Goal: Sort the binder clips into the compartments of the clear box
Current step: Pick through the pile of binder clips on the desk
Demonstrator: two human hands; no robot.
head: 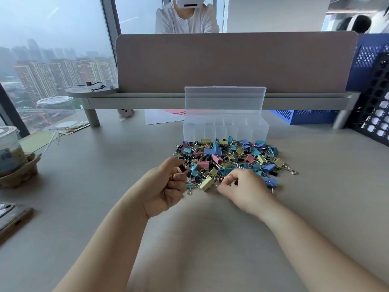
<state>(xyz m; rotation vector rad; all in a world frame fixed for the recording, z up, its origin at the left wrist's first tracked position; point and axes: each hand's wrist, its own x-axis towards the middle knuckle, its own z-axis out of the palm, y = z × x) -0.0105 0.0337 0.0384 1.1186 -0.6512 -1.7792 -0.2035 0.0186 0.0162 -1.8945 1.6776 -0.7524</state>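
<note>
Barely started: the clear box (225, 130) sits open just behind the heaped binder clips (229, 155), compartments apparently empty. The left hand (167, 184) pinches a small black clip (184, 168); the right hand (244, 187) curls into the heap, grip unclear.

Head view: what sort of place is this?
Probably a shared high-rise office: a desk divider with a person behind it, a window over city towers, blue file trays.

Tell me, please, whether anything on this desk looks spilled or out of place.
Only the pastel and black metal binder clips: they lie in a loose heap on the grey desk, before the open clear plastic compartment box, where none shows yet. Nothing looks damaged.
</note>
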